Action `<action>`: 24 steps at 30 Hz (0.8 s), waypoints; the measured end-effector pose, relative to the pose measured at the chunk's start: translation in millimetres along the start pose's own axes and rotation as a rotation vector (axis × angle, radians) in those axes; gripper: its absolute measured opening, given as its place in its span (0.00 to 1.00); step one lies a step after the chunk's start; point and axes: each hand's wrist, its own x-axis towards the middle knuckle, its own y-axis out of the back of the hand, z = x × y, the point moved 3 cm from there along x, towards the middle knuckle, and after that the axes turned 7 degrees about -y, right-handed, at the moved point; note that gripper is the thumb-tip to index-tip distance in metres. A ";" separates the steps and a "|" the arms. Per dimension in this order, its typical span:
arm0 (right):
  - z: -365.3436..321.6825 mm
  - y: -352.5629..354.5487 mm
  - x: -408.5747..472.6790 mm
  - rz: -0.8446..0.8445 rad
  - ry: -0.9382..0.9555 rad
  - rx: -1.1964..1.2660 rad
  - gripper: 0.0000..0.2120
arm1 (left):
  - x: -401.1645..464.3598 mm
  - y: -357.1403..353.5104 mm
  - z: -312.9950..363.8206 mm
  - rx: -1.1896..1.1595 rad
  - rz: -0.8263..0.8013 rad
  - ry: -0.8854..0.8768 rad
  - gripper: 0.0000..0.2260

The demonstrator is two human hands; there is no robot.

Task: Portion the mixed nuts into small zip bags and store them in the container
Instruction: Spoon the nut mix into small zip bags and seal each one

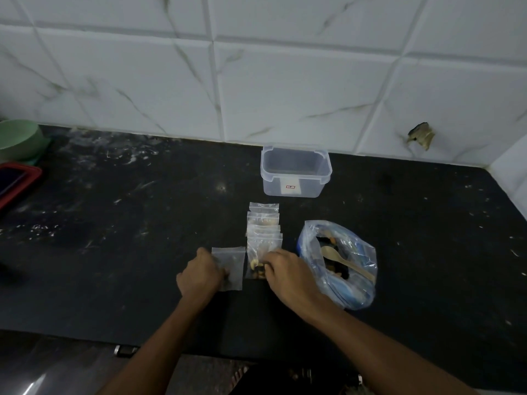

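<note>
On the black counter lies a row of several small zip bags (263, 223) holding nuts. My right hand (288, 273) pinches the lower right corner of the nearest filled zip bag (258, 259). My left hand (199, 273) pinches the left edge of an empty zip bag (232, 266) lying flat beside it. A large plastic bag of mixed nuts (339, 263) stands open to the right, with a wooden spoon (346, 259) inside. The clear container (295, 171) sits open and empty by the wall.
A green bowl (20, 139) and a red-rimmed tray (15, 182) sit at the far left. The tiled wall (256, 67) runs behind the counter, and a side wall closes the right corner. The counter's front edge (85, 336) lies close below my arms.
</note>
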 end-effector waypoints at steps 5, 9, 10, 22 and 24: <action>0.7 8.4 -3.3 0.005 -0.035 0.098 0.07 | 0.5 6.4 -9.9 -0.107 -0.013 -0.021 0.04; 3.3 15.2 2.1 -0.074 -0.122 0.231 0.05 | -2.1 21.0 -8.3 -0.257 -0.014 -0.119 0.02; 2.6 18.0 4.4 -0.092 -0.131 0.256 0.06 | -5.2 27.1 -5.5 -0.288 -0.007 -0.157 0.02; -28.4 83.7 9.5 -0.026 0.129 0.398 0.07 | -33.6 100.5 65.0 -0.045 -0.044 -0.620 0.08; -24.6 90.4 5.6 0.002 0.089 0.389 0.04 | -35.4 99.6 77.1 -0.071 -0.039 -0.640 0.07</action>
